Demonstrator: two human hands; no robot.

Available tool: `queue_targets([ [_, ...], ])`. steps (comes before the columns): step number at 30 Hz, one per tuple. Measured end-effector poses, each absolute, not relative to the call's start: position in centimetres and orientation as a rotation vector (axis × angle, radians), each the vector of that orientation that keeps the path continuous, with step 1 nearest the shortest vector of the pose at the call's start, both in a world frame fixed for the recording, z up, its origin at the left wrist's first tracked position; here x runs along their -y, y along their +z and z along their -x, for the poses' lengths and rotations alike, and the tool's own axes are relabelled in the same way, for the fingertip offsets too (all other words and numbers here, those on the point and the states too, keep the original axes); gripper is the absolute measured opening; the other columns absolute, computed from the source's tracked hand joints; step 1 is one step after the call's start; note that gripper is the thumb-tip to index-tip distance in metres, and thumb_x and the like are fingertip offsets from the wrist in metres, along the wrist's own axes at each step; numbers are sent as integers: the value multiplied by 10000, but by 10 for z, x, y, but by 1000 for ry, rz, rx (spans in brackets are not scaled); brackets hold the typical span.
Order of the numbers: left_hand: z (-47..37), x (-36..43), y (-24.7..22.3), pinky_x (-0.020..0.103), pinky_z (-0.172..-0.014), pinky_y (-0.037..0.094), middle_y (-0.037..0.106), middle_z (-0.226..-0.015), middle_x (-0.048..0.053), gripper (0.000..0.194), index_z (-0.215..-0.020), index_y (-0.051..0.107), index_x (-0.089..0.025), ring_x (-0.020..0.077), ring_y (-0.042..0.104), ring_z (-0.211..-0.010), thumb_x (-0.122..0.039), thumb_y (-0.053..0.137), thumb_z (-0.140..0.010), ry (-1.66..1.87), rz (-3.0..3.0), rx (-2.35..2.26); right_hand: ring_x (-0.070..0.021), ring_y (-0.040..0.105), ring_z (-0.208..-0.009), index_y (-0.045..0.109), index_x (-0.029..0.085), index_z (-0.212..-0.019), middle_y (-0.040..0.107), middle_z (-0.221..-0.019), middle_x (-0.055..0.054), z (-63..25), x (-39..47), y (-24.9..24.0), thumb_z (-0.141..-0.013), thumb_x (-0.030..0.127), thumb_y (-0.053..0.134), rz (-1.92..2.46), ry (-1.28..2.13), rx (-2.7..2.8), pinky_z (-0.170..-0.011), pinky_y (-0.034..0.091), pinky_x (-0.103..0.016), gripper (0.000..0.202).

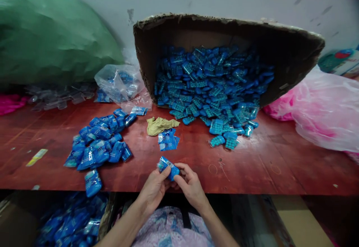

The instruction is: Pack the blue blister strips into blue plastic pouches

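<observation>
Both my hands meet over the table's front edge around one small blue packet (169, 167) with a barcode label and a clear film end. My left hand (156, 187) grips its left side, thumb on top. The fingers of my right hand (190, 185) are closed on its right end. Just beyond lie several flat blue printed sleeves (167, 140) beside a crumpled yellowish cloth or glove (161, 125). To the left is a heap of blue wrapped packets (99, 142), with one packet (93, 182) overhanging the table edge.
A cardboard box (230, 20) on its side spills many blue clear-covered pieces (207, 82) onto the red table (252, 168). Around it are a green sack (53, 37), a clear bag (120, 82) and a pink-white bag (322, 108). More packets (73, 220) fill a box below.
</observation>
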State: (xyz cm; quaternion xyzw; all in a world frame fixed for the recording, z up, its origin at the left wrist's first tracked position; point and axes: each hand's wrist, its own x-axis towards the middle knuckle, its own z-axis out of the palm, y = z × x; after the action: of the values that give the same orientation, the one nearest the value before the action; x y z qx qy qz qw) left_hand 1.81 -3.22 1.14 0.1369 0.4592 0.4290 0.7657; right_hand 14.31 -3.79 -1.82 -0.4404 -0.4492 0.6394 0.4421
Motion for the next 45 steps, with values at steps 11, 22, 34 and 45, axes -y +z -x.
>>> queue_targets([
  [11,-9,20,5,241,-621,456,613,-701,-8,246,-879,534,-157,99,563,-598,-270,642,-688,1066,-385,-1069,-85,566,-448,499,182,-979,566,-678,42,-144,29,-17,-686,308,636,1094,1794,832,-401,494,-211,347],
  [22,-8,26,10,315,-665,482,628,-737,-8,298,-937,523,-184,124,592,-621,-264,651,-680,973,-288,-1020,-87,574,-453,510,196,-1028,586,-698,34,-147,33,-27,-715,281,625,946,1829,809,-437,521,-241,344],
  [34,-21,30,5,281,-566,462,602,-623,3,200,-725,531,-141,121,558,-532,-308,630,-680,991,-428,-1128,-86,580,-468,508,182,-1071,584,-618,41,-148,36,-24,-776,319,548,1020,1754,983,-446,479,-197,328],
  [45,-12,24,13,284,-650,472,597,-742,-15,432,-1091,447,-205,107,576,-608,-344,599,-712,943,-540,-1085,-135,606,-435,446,172,-998,603,-573,19,-148,32,-19,-737,417,576,939,2027,741,-380,486,-221,381],
])
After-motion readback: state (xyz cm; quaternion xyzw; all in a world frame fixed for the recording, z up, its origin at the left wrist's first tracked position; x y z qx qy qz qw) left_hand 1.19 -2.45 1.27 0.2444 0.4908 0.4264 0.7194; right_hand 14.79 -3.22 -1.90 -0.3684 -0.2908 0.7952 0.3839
